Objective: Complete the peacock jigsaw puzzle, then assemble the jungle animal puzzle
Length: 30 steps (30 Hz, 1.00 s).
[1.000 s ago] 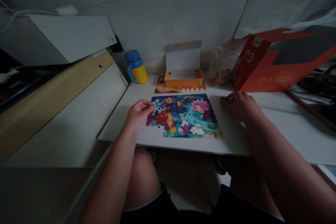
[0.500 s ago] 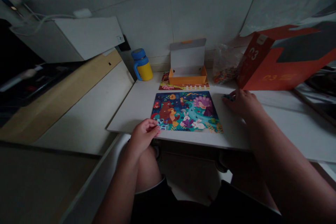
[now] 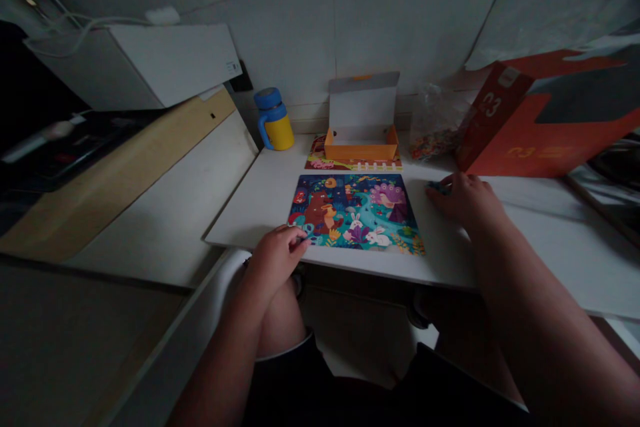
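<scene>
Left hand [image 3: 303,241]: thumb and fingers drawn together, pinching a bluish puzzle piece [image 3: 313,239] at the lower-left corner of the puzzle [image 3: 367,215]. Puzzle lies flat on the white surface [image 3: 240,203], along its near edge; forest scene, with bear, two white rabbits and purple peacock.

Right hand [image 3: 440,188]: low over the surface, right of the puzzle and apart from it, fingers curled about a small dark-blue item [image 3: 433,184]. Cannot tell whether it is gripped or merely covered.

Behind the puzzle: open orange box [image 3: 361,151], lid raised, standing on a colourful picture sheet [image 3: 315,164]. To its right, a clear bag [image 3: 434,137] of small multicoloured bits, beside a large red-orange carton [image 3: 520,140]. To its left, near the wall, a yellow-and-blue flask [image 3: 278,130], upright, handle leftward.
</scene>
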Each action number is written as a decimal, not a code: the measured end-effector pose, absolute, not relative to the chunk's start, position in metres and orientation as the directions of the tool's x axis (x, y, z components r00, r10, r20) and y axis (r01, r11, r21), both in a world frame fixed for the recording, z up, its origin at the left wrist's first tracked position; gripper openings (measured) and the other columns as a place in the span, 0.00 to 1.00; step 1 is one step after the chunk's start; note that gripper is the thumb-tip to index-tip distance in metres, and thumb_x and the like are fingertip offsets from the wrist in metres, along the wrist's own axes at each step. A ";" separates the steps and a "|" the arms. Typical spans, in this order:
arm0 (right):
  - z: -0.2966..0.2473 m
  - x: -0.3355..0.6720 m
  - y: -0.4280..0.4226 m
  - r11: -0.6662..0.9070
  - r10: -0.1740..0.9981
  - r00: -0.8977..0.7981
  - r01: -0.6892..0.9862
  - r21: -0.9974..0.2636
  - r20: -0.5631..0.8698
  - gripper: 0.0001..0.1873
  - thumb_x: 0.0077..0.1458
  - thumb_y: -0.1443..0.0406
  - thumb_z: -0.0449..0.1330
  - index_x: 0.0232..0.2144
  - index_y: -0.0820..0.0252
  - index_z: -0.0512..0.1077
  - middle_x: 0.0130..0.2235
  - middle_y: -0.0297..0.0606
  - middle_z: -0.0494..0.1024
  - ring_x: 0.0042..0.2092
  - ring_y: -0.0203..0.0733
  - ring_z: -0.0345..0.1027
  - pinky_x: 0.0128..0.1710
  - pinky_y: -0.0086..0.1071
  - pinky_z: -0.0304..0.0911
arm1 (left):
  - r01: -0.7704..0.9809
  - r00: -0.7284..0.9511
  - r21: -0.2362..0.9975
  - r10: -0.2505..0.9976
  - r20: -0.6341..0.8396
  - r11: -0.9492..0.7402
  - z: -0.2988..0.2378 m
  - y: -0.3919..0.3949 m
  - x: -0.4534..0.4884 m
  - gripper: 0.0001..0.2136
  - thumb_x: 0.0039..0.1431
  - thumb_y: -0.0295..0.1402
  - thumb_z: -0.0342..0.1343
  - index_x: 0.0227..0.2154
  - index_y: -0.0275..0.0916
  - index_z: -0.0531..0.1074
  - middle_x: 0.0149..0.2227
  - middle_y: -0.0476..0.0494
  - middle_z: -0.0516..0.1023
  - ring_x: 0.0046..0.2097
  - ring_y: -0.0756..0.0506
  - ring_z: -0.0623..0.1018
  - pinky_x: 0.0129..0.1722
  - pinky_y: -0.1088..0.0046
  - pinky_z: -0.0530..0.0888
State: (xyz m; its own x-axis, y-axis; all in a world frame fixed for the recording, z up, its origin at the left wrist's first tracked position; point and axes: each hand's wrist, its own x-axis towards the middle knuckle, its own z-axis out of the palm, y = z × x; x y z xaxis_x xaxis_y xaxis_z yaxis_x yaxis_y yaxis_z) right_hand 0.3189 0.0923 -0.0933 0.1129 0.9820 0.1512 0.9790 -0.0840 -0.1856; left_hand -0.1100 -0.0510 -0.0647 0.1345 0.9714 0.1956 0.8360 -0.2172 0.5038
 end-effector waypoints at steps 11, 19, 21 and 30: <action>-0.088 0.324 0.094 -0.134 0.966 0.206 0.917 -0.376 0.157 0.24 0.56 0.54 0.72 0.51 0.60 0.80 0.42 0.51 0.84 0.41 0.57 0.77 0.37 0.41 0.64 | 0.865 0.340 0.262 0.884 0.321 -0.428 -0.074 -0.061 -0.105 0.12 0.71 0.33 0.62 0.54 0.39 0.80 0.57 0.36 0.83 0.57 0.35 0.82 0.60 0.51 0.79; -0.072 0.291 0.077 0.042 0.998 -0.058 0.362 -0.931 0.022 0.31 0.54 0.37 0.69 0.42 0.57 0.81 0.35 0.40 0.81 0.31 0.42 0.70 0.30 0.35 0.66 | 0.848 0.315 0.278 0.850 0.422 -0.452 -0.068 -0.057 -0.091 0.06 0.69 0.30 0.61 0.44 0.38 0.82 0.50 0.36 0.85 0.52 0.35 0.83 0.55 0.50 0.81; -0.070 0.280 0.072 0.047 0.987 -0.163 0.208 -0.977 0.013 0.34 0.49 0.36 0.73 0.41 0.56 0.80 0.35 0.39 0.81 0.32 0.41 0.71 0.32 0.34 0.70 | 0.802 0.267 0.374 0.839 0.474 -0.466 -0.066 -0.056 -0.077 0.06 0.71 0.30 0.59 0.43 0.39 0.82 0.48 0.39 0.85 0.51 0.37 0.83 0.55 0.53 0.80; -0.069 0.254 0.059 0.012 0.851 -0.526 0.023 -1.000 -0.002 0.26 0.49 0.45 0.79 0.36 0.56 0.79 0.31 0.35 0.81 0.32 0.41 0.75 0.35 0.35 0.72 | 0.329 0.092 0.914 0.972 0.217 -0.235 -0.069 -0.034 0.006 0.15 0.70 0.38 0.63 0.56 0.41 0.77 0.46 0.41 0.86 0.46 0.44 0.85 0.45 0.68 0.81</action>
